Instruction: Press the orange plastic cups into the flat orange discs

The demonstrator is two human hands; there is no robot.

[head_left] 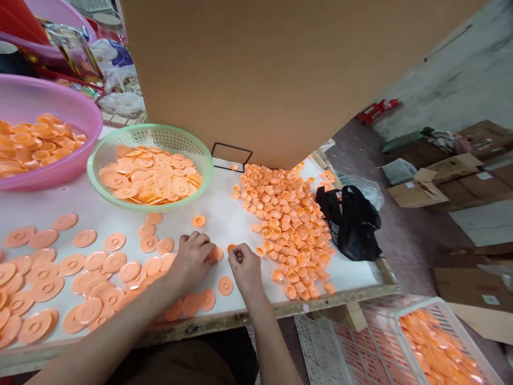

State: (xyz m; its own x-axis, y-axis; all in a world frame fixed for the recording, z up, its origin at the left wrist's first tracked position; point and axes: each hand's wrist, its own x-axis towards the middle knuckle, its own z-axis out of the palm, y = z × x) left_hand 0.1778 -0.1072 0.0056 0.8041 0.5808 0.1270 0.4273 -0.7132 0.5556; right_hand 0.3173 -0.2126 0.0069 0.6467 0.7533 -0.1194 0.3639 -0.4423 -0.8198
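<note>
My left hand (192, 260) has its fingers closed on a small round orange plastic piece (217, 254); whether it is a cup or a saucer I cannot tell. Just to its right, my right hand (246, 267) pinches a small orange cup (231, 247), mostly hidden by the fingertips. A single orange cup (199, 221) stands on the white tabletop beyond my left hand. One flat orange saucer (225, 285) lies between my wrists. Many more saucers (115, 262) spread over the left side, while a big heap of cups (290, 224) lies to the right.
A green mesh basket (150, 206) of saucers and a pink basin (52, 174) of orange pieces stand at the left. A tall cardboard box (256, 80) rises behind. A black bag (355, 224) lies at the right edge. On the floor sits a white crate (438, 305) of orange pieces.
</note>
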